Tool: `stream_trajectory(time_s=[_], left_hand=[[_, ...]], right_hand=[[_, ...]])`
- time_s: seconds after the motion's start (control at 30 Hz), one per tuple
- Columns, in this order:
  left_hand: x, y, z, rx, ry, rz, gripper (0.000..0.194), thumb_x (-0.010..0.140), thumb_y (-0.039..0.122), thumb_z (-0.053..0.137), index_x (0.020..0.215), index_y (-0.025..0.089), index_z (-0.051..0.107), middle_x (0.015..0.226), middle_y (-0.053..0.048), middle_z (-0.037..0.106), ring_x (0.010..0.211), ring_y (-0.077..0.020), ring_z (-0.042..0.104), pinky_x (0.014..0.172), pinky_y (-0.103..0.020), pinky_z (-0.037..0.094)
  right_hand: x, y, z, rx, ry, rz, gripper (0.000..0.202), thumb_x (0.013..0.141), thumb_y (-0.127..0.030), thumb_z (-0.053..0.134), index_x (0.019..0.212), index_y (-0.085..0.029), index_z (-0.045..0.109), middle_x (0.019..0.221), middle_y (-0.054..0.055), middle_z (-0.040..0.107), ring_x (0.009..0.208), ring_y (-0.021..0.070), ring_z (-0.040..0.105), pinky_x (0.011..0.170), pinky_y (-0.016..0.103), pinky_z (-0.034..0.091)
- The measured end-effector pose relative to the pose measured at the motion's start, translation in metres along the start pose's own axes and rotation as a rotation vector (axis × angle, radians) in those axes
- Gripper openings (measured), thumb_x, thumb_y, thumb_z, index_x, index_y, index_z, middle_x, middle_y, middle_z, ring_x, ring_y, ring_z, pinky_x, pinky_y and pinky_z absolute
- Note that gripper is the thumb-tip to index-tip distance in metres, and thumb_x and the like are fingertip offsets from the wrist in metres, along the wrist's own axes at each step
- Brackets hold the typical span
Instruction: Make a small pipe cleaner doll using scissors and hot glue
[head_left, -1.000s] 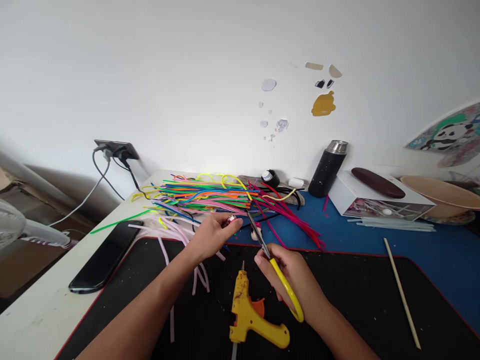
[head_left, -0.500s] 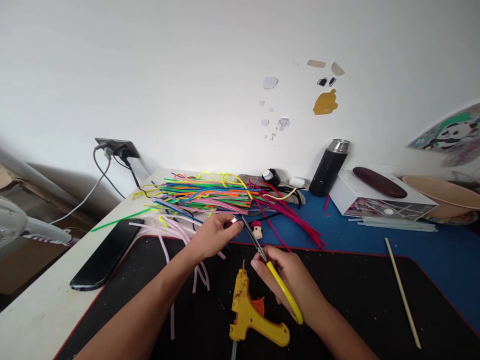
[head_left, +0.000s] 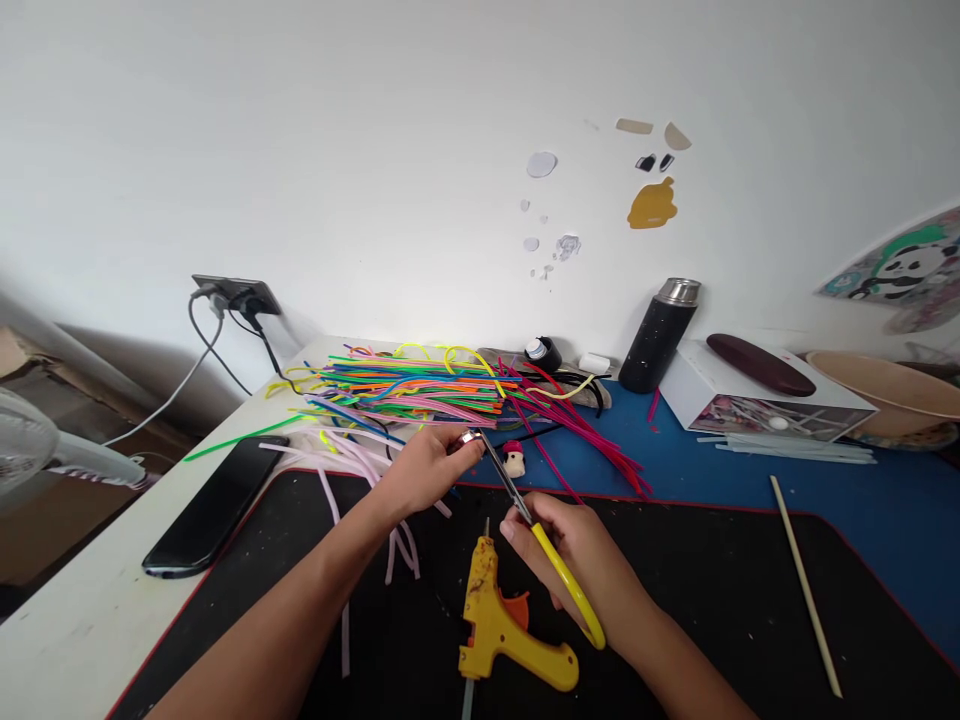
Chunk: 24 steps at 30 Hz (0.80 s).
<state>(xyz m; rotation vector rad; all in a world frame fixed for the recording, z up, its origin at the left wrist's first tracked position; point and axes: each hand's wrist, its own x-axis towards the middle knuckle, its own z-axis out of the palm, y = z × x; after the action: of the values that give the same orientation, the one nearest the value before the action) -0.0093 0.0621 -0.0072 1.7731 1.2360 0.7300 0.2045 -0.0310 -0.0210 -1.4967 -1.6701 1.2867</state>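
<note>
My right hand [head_left: 570,550] grips yellow-handled scissors [head_left: 551,555], whose blades point up and to the left. Between the thumb and fingers of my left hand [head_left: 435,465] is a small shiny object [head_left: 470,437], too small to name. The scissor tips are right beside that object; I cannot tell whether they touch it. Just right of the blades stands a little figure with a pink-red top [head_left: 514,458]. Below my hands, a yellow glue gun [head_left: 491,625] lies on the black mat [head_left: 675,590], its nozzle pointing away from me.
Behind my left hand lies a pile of coloured pipe cleaners [head_left: 420,385], with pale pink ones [head_left: 360,455] on the mat. A phone [head_left: 214,510] is at left. A black flask [head_left: 660,335], white box [head_left: 765,390] and wooden stick [head_left: 806,585] are at right.
The scissor blades have come slightly closer to the small object in my left hand. Otherwise both hands stay almost where they were.
</note>
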Motion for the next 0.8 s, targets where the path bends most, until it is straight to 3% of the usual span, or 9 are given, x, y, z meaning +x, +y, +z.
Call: stream_trajectory(time_s=[0.4, 0.8], left_hand=[[-0.0004, -0.0006, 0.0003, -0.014, -0.001, 0.022, 0.039, 0.089, 0.054, 0.052, 0.068, 0.022, 0.044, 0.068, 0.004, 0.035, 0.067, -0.0136, 0.033, 0.062, -0.029, 0.026], [0.0007, -0.0011, -0.0040, 0.010, 0.028, 0.001, 0.044, 0.087, 0.057, 0.054, 0.065, 0.024, 0.037, 0.064, 0.006, 0.029, 0.062, -0.0121, 0.026, 0.059, -0.029, 0.021]], right_hand=[[-0.0001, -0.0041, -0.0016, -0.018, 0.003, -0.017, 0.032, 0.099, -0.052, 0.067, 0.093, -0.021, 0.069, 0.061, -0.005, 0.055, 0.041, 0.0093, 0.047, 0.040, 0.020, 0.034], [-0.0001, -0.0049, -0.0028, -0.011, 0.001, -0.024, 0.031, 0.099, -0.051, 0.068, 0.093, -0.021, 0.070, 0.062, -0.005, 0.057, 0.042, 0.0096, 0.049, 0.041, 0.019, 0.035]])
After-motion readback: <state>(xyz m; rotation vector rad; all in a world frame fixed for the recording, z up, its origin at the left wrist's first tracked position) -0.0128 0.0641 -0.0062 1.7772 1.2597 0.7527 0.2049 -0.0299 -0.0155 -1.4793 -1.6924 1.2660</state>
